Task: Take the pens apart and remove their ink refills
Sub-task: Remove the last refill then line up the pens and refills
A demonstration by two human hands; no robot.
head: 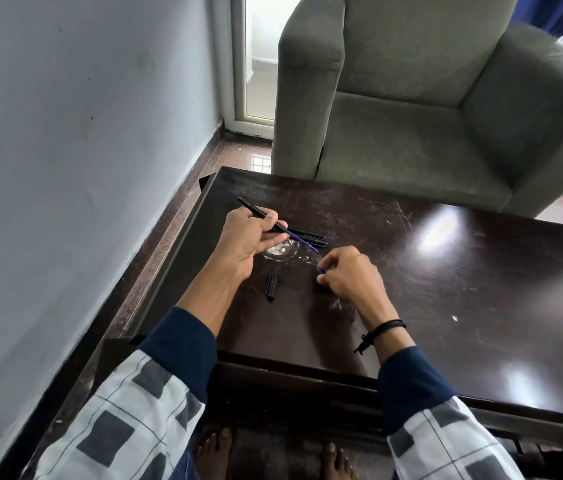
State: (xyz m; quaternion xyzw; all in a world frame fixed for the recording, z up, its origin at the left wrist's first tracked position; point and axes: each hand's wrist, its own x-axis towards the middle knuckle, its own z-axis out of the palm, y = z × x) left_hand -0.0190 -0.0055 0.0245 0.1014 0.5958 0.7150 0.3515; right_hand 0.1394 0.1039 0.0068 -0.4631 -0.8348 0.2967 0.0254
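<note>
My left hand (250,237) grips a black pen barrel (256,209) held above the dark table, its far end pointing up and left. A thin blue ink refill (302,243) sticks out of the barrel's near end toward the right. My right hand (347,275) rests low over the table and pinches a small blue pen piece (321,270) at its fingertips. Two more black pens (311,237) lie side by side on the table just behind the refill. A black pen cap (272,285) lies between my hands.
The dark wooden table (446,306) is scratched and glossy, with a white scuff near the pens. A grey armchair (429,109) stands against the table's far edge. A pale wall (83,150) runs along the left. My bare feet (273,459) show under the near edge.
</note>
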